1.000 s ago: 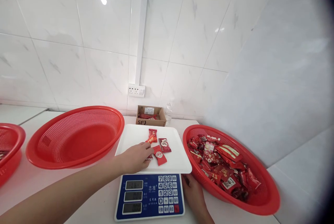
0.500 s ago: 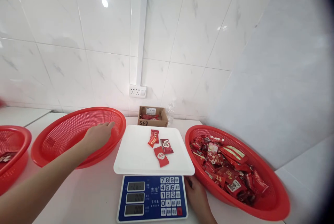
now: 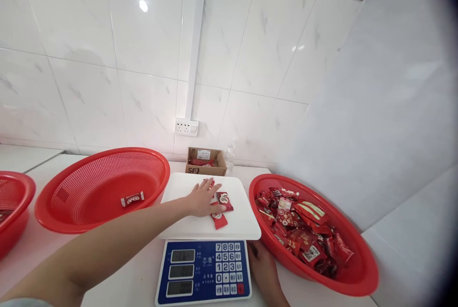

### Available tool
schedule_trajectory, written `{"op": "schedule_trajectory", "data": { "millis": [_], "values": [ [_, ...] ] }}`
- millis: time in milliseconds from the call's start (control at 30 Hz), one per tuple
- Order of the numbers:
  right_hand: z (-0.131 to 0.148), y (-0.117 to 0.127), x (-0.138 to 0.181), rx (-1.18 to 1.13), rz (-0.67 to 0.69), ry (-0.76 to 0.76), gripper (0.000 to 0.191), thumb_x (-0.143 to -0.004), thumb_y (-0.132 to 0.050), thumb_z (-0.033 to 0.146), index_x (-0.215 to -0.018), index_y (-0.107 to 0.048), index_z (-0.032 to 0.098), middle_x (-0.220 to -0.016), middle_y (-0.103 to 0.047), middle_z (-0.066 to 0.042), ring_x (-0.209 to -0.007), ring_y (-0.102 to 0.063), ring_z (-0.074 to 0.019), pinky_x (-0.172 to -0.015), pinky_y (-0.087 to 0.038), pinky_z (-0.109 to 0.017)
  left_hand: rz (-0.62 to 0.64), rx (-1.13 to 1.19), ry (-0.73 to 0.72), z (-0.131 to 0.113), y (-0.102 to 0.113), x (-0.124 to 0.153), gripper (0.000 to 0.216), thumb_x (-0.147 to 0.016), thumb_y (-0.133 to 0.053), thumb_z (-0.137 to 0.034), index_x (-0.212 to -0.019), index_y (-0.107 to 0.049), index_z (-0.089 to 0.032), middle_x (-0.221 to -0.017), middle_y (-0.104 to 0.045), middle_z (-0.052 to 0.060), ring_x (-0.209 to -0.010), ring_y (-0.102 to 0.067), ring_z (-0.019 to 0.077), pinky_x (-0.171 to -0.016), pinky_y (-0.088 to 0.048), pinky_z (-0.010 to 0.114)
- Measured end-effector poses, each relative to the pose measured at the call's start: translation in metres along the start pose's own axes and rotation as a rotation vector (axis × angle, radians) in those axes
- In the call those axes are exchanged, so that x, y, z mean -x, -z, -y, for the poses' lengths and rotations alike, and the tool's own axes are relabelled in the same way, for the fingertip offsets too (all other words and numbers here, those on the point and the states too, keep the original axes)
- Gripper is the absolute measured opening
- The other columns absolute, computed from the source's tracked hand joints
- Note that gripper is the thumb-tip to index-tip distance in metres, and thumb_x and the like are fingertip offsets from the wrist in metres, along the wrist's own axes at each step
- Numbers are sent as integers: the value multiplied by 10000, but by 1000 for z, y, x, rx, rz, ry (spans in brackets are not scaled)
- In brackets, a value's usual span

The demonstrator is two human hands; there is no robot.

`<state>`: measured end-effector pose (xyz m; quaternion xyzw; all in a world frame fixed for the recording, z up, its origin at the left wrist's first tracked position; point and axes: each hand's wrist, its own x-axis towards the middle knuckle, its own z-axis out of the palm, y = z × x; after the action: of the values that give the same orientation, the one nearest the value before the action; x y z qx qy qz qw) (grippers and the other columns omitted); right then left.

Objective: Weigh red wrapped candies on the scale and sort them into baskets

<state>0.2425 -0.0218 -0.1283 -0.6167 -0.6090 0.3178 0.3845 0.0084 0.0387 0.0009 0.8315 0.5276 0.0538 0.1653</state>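
Note:
My left hand (image 3: 204, 199) is over the white tray (image 3: 175, 223) of a blue digital scale (image 3: 205, 273), fingers spread on top of small red wrapped snacks. One dark red packet (image 3: 224, 201) shows beside its fingers, and a brighter red packet (image 3: 219, 220) lies partly under the thumb. Another red wrapper (image 3: 212, 184) is mostly covered by the fingers. My right hand (image 3: 264, 266) rests at the scale's right side, fingers loosely apart and partly hidden by the tray's edge; I see nothing in it.
A red basket (image 3: 365, 278) full of red packets stands at right. To the left, another red basket (image 3: 46, 211) holds one small packet (image 3: 132, 198). A further basket (image 3: 25, 187) is cut off at the left edge. Behind the scale are a cardboard box (image 3: 205, 170) and a clear plastic bottle (image 3: 230, 156).
My left hand has moved right from above the left basket onto the scale's tray. A small packet now shows in that basket. My right hand stays beside the scale.

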Motion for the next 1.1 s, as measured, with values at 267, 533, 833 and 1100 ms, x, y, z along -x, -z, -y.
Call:
{"op": "schedule_trajectory", "data": {
  "millis": [267,533,833,1100],
  "values": [
    [1,-1,0,-35,14,-3,312,-765,-467,403,-864,-667,186,-845,-722,-64,-759,-660,-249,-695,-499,-313,-54,-39,-177,-40,-32,-21,707,-742,-377,-717,-1280,-454,-264,-1432,-328,133,-1341,-174,376,-1027,-194,573],
    [7,0,1,-59,8,1,317,-755,-465,405,-828,-678,183,-834,-725,-69,-787,-664,-267,-679,-502,-312,-242,-30,-150,-27,-20,-24,515,-806,-375,-618,-983,-603,-191,-1026,-589,115,-1006,-511,298,-796,-418,410],
    [0,-1,-1,-3,20,-14,343,-758,-448,430,-851,-674,190,-835,-722,-71,-801,-660,-265,-700,-497,-317,-412,341,126,21,4,-21,520,-904,-236,-552,-763,-557,-168,-594,-517,-19,-556,-527,130,-538,-403,269],
    [-5,-1,-3,11,20,1,348,-752,-460,430,-891,-680,200,-873,-722,-68,-817,-660,-259,-698,-493,-308,-495,680,327,84,36,17,401,-893,-384,-506,-789,-533,-148,-510,-386,-91,-356,-317,39,-361,-276,186]
  ]
}}
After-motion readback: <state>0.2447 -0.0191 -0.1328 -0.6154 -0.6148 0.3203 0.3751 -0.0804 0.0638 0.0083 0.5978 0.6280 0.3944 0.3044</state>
